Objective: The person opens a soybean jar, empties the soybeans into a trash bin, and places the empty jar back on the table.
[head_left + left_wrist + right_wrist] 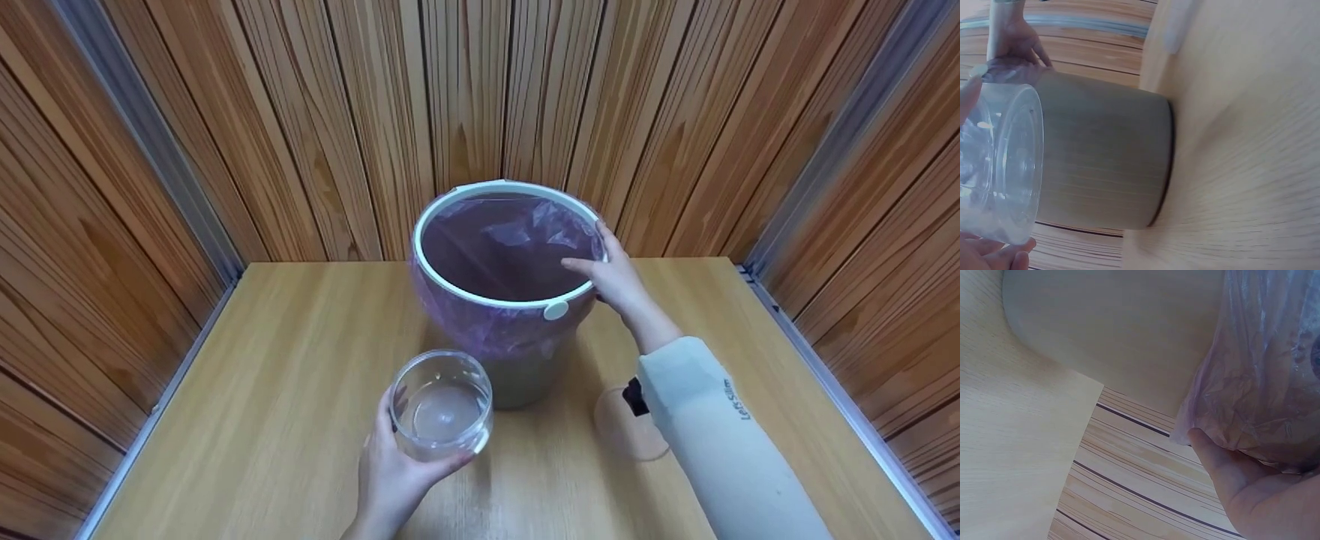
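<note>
A clear round plastic container (444,420) is tilted in my left hand (397,472), which grips it around the side in front of the bin. No contents can be made out in it. My right hand (624,285) holds the right rim of the trash bin (525,382), thumb over the inside and fingers outside. A thin purple bag (480,326) lines the bin and is folded down over its outside under a pale ring. In the right wrist view, fingers press against the hanging bag (1252,382).
A clear round lid (630,431) lies flat on the wooden table (292,420), partly behind the right sleeve (720,420). Wood-panelled walls (375,112) enclose the back and both sides, with metal strips along the corners.
</note>
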A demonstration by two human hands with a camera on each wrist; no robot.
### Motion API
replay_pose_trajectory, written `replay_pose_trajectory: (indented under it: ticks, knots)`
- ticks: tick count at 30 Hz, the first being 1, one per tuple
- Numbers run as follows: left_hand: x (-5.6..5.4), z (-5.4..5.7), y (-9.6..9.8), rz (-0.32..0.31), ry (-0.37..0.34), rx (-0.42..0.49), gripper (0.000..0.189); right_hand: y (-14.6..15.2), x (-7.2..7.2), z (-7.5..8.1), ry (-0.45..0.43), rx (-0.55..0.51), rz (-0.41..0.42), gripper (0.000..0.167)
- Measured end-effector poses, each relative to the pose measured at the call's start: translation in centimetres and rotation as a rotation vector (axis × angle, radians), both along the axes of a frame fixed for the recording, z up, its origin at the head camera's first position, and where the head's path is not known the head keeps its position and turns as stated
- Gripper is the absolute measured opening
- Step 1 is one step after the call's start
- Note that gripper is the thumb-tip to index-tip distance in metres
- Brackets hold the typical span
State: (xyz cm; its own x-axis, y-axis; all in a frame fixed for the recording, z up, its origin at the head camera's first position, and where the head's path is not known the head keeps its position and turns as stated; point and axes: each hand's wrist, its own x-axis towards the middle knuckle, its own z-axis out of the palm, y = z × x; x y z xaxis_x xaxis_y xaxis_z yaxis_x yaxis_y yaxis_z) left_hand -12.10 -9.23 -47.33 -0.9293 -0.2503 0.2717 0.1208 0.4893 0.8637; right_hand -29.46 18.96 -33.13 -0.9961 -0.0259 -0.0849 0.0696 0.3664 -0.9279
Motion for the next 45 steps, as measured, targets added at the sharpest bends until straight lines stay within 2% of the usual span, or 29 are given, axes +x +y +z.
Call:
replay_pose_trajectory:
  ticks: [6,13,15,22,28,33,40,45]
  knots:
    - [-0.4,-1.1,-0.2,0.01,-0.035,0.011,0.129,0.0,0.0,0.1,-0.013,-0.002,-0.003,0.095]
    - [-0.6,-2.2,-0.4,-0.016,-0.18,0.096,0.13,0.1,-0.1,0.0,-0.006,-0.002,-0.007,0.095]
    - [-0.7,-2.7,-0.4,-0.006,-0.198,0.076,0.131,0.0,-0.1,0.0,-0.004,0.003,-0.004,0.095]
    - [-1.2,-4.6,-0.4,0.018,-0.208,0.022,0.132,0.0,-0.1,0.2,0.012,0.009,0.001,0.095]
    - [-1.3,-6.2,-0.6,0.012,-0.228,-0.017,0.132,0.0,-0.1,0.1,0.013,0.01,0.002,0.095]
    - [-1.3,-7.4,-0.7,0.005,-0.237,-0.011,0.13,0.1,0.0,0.0,-0.001,-0.002,0.011,0.094]
    - [-1.5,-8.3,-0.6,-0.051,-0.239,0.037,0.131,0.3,0.0,0.2,0.013,0.006,0.021,0.095]
    - [-1.4,-8.7,-0.8,-0.04,-0.234,0.028,0.134,0.2,0.0,-0.1,0.015,-0.022,0.033,0.095]
